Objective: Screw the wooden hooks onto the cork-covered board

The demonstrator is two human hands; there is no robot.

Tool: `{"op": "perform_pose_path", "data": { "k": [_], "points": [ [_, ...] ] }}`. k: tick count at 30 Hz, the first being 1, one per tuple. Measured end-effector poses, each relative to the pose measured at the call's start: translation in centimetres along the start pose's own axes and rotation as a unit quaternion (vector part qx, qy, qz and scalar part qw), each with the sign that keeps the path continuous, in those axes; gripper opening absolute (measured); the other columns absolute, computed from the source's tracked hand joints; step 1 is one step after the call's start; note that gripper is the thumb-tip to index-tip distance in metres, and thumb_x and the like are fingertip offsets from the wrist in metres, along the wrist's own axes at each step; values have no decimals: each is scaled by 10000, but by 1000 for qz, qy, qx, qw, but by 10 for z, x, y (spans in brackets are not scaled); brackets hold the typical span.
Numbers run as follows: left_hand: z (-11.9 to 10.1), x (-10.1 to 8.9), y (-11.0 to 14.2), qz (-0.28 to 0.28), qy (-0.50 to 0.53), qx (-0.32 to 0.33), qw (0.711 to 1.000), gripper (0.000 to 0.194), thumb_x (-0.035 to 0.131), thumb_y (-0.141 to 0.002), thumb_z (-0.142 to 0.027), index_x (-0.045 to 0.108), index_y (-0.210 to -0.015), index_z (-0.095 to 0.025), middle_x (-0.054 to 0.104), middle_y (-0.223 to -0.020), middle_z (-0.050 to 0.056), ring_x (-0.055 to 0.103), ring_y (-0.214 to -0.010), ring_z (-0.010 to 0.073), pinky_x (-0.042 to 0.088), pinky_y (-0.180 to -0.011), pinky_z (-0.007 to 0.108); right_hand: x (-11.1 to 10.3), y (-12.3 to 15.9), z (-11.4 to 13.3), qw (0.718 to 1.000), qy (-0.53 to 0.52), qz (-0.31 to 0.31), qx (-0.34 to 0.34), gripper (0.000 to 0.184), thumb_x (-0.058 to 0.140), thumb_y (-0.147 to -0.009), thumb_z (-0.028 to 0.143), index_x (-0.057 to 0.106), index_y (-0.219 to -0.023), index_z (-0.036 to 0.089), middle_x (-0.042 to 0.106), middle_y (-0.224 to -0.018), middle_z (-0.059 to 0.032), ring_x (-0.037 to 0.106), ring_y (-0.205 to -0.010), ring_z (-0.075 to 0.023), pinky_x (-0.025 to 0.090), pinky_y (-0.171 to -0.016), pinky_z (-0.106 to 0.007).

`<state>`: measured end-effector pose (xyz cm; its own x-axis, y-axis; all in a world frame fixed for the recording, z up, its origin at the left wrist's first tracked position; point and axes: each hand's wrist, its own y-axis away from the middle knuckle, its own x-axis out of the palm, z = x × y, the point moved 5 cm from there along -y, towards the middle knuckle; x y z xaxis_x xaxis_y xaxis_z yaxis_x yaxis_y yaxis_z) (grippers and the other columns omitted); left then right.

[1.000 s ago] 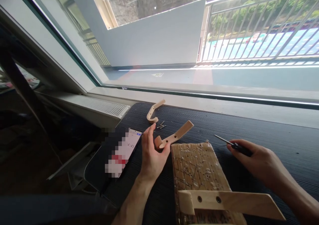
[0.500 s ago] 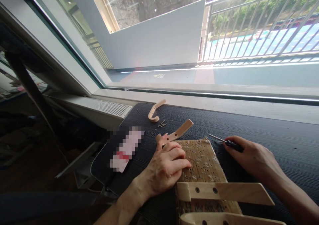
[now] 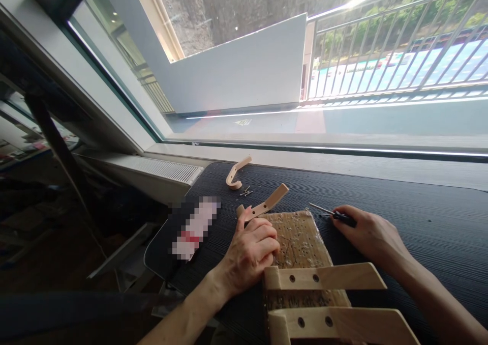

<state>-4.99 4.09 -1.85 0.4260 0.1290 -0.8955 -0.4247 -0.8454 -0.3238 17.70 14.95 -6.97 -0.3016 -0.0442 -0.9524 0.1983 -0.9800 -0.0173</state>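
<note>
One screwdriver [image 3: 340, 216] sat clamped in right hand [image 3: 368, 233], four o'clock; left hand [image 3: 249, 249], six o'clock, touched board [image 3: 303, 238], grip unclear.

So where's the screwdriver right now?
In the head view, the screwdriver is in the right hand, on the right, beside the hole-pocked block, its tip near the block's far right corner.

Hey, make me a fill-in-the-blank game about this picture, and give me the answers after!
1. The right hand holds the screwdriver by its dark ____.
2. The curved hook nearest the window is made of ____.
3. The small screws lie on a table coloured ____.

Answers: handle; wood; black.
</note>
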Motion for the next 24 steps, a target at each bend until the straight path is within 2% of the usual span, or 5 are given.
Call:
{"op": "perform_pose_path", "data": {
  "k": [3,8,13,17,24],
  "points": [
    [-1,0,0,-2,-8,-1,1000,296,456,-831,-88,638,-984,-265,651,-894,-14,535,-1007,145,18,-1120,469,0,0,0,1000,2,-1,-8,371,421,-803,470,643,-1017,262,689,-811,-64,630,-763,-285,409,-593,-337],
    [-2,-4,-1,-1,4,-7,1000,237,473,-821,-99,657,-784,-244,655,-859,-17,547,-975,145,45,-1119,454,0,0,-1,1000,2,0,-13,376,421,-809,465,639,-1028,251,692,-827,-67,634,-777,-278,407,-592,-331],
    [-2,-11,-6,1,7,-11,1000,178,510,-850,-191,666,-907,-256,667,-868,-22,548,-957,140,66,-1113,435,1,-1,-2,1000,-2,-12,-21,368,432,-800,462,649,-1012,253,697,-810,-66,634,-749,-271,403,-580,-325],
    [-5,-15,-13,25,-23,19,999,149,531,-857,-275,676,-829,-249,670,-834,-39,532,-959,142,49,-1106,441,5,-3,-6,1000,2,-23,-2,356,466,-775,476,660,-993,272,698,-787,-54,631,-723,-263,388,-557,-310],
    [-8,-15,-26,91,-90,108,986,152,517,-856,-250,658,-801,-233,671,-791,-31,521,-929,154,65,-1087,476,8,-4,-7,1000,1,-4,2,370,447,-785,508,646,-1000,281,697,-822,-51,626,-750,-265,380,-563,-311]
  ]
}}
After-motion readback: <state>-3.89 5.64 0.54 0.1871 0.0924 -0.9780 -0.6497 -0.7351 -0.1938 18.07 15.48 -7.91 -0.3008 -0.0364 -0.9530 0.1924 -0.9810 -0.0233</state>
